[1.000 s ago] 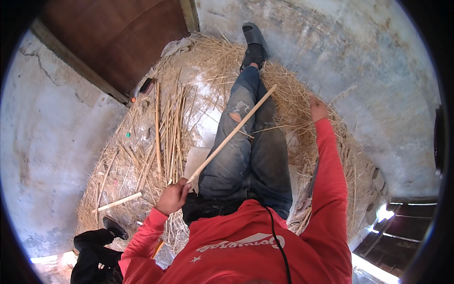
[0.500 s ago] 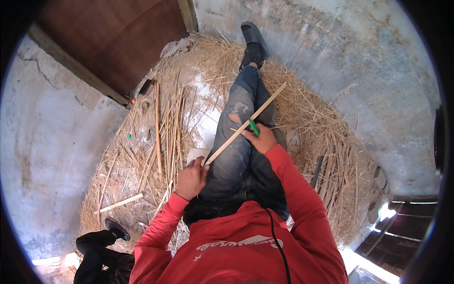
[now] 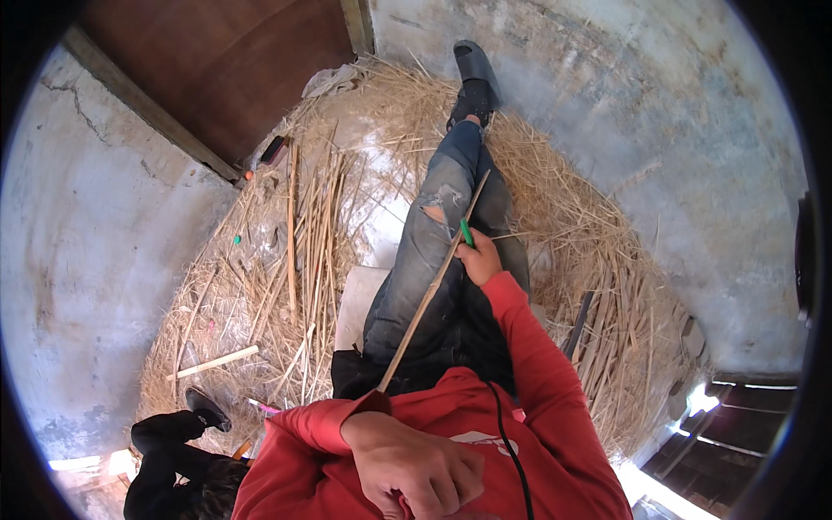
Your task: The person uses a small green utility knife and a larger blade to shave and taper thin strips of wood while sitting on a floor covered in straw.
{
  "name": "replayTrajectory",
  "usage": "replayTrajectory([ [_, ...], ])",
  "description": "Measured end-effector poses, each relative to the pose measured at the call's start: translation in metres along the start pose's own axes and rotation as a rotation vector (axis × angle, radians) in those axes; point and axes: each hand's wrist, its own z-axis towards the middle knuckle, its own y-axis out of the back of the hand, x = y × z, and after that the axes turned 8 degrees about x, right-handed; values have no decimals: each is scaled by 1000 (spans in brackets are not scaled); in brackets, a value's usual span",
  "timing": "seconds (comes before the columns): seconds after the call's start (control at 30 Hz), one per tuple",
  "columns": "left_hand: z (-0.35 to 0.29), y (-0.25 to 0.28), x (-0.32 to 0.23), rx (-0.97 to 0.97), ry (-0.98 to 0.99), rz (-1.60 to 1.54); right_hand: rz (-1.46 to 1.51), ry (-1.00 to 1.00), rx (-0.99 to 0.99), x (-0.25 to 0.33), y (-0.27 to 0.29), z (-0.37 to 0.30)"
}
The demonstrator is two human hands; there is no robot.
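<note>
My right hand (image 3: 481, 260) is closed around a slim green-handled tool (image 3: 467, 232) above my thighs; its blade, if any, does not show. A long thin bamboo strip (image 3: 424, 305) passes along that hand's fingers, slanting from over my knee down toward my waist. Its lower end disappears behind my left sleeve cuff. My left hand (image 3: 418, 470) is raised close to my chest, back upward and fingers curled in. What those fingers hold, if anything, is hidden.
Straw (image 3: 555, 199) covers the floor around my legs. Bundles of bamboo strips (image 3: 325, 230) lie to the left, others (image 3: 611, 338) to the right. One pale strip (image 3: 217, 361) lies near another person's dark-clad leg (image 3: 173, 433). Walls (image 3: 659, 104) and a brown door (image 3: 225, 69) enclose the space.
My left hand has left the strip's lower end by my thigh and come up to my chest. The strip has shifted toward my body and turned, showing a darker, narrower side. My right hand stays nearly in place.
</note>
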Motion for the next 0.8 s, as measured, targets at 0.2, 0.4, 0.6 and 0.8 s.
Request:
replayTrajectory([
  [0.2,-5,15,-32,-592,-226,460,569,-548,92,76,3,-5],
  [0.4,38,32,-33,-558,-262,374,1000,-531,129,67,2,-2],
  [0.6,44,39,-21,-452,-319,115,1301,-452,285,54,1,3],
  [0.8,34,31,-13,-553,-94,54,1179,-430,172,61,-11,1],
])
